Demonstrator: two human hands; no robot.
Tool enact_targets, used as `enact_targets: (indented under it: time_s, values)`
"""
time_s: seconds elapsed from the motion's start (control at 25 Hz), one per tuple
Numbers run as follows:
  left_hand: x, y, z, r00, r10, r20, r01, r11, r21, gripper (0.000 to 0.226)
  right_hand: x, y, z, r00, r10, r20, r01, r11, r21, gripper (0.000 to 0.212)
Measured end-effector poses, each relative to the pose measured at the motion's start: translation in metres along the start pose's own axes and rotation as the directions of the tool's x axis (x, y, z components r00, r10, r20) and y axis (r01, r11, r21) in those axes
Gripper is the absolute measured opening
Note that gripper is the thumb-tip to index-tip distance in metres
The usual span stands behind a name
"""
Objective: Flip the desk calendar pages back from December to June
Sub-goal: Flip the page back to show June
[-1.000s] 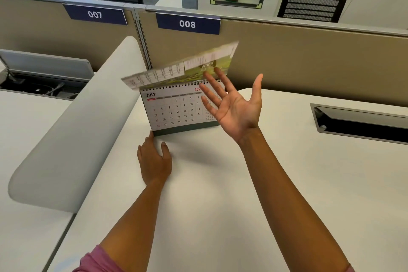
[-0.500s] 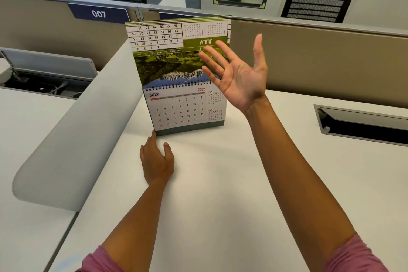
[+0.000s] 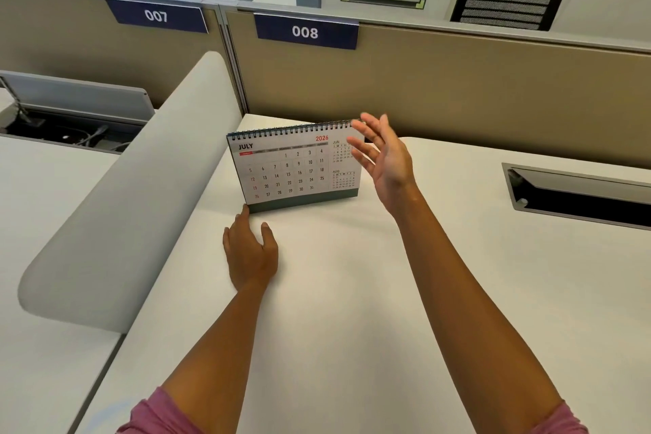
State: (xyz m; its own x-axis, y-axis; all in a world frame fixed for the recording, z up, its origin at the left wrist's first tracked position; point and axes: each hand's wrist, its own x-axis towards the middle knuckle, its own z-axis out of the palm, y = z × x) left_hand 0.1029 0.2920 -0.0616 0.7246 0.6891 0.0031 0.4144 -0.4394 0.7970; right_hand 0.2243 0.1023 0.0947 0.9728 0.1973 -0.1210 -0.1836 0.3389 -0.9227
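A spiral-bound desk calendar stands on the white desk near the beige partition, showing the JULY 2026 page. My left hand lies flat on the desk, its fingertips touching the calendar's dark green base at the lower left corner. My right hand hovers at the calendar's upper right corner, fingers spread and holding nothing, covering part of the small month tables.
A grey rounded divider runs along the left. The beige partition with labels 007 and 008 stands behind. An open cable slot is sunk into the desk at right. Another cable tray sits at far left.
The upturned page with the landscape picture has dropped over behind the calendar and is out of sight. My right hand has come down from above to the calendar's upper right corner. The left hand stayed put.
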Motion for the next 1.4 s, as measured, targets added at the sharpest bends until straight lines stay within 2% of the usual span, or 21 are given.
enact_targets:
  time_s: [0.08,0.16,0.32,0.48,0.6,0.72,0.84,1.04,1.2,1.4]
  values:
    - [0.000,0.000,0.000,1.000,-0.003,0.004,0.003,1.000,-0.004,0.055,-0.001,0.017,-0.009,0.991,-0.026,-0.135,0.000,0.982,-0.189,0.036]
    - [0.000,0.000,0.000,1.000,-0.008,0.006,0.008,1.000,-0.009,0.055,-0.004,0.034,-0.016,0.979,-0.028,-0.201,-0.039,0.947,-0.320,0.032]
    - [-0.001,0.001,0.000,1.000,-0.022,0.009,0.022,1.000,-0.019,0.056,-0.006,0.059,-0.019,0.974,0.031,-0.225,-0.144,0.849,-0.509,0.046]
    - [-0.001,0.002,0.000,1.000,-0.026,0.014,0.026,0.999,-0.024,0.055,-0.007,0.067,-0.015,0.979,0.040,-0.199,-0.158,0.766,-0.623,0.057]
    - [0.000,0.002,0.000,1.000,-0.022,0.013,0.022,1.000,-0.020,0.055,-0.012,0.067,-0.012,0.985,0.010,-0.171,-0.118,0.763,-0.635,0.051]
    - [-0.001,0.002,0.000,1.000,-0.015,0.011,0.015,1.000,-0.013,0.055,-0.017,0.070,-0.013,0.977,-0.046,-0.209,-0.096,0.779,-0.620,0.045]
    - [-0.001,0.002,0.000,1.000,-0.012,0.011,0.012,1.000,-0.013,0.055,-0.022,0.074,-0.014,0.965,-0.074,-0.251,-0.094,0.797,-0.596,0.044]
    - [-0.001,0.002,-0.001,1.000,-0.020,0.017,0.020,1.000,-0.012,0.055,-0.033,0.086,-0.016,0.960,-0.132,-0.245,-0.019,0.848,-0.529,0.044]
    - [-0.002,0.004,-0.002,0.999,-0.028,0.025,0.029,0.999,-0.020,0.056,-0.040,0.095,-0.013,0.941,-0.213,-0.263,0.035,0.834,-0.550,0.040]
    - [-0.003,0.006,-0.002,1.000,0.004,-0.001,-0.004,0.999,-0.033,0.048,-0.041,0.092,-0.012,0.910,-0.232,-0.342,0.059,0.892,-0.448,0.020]
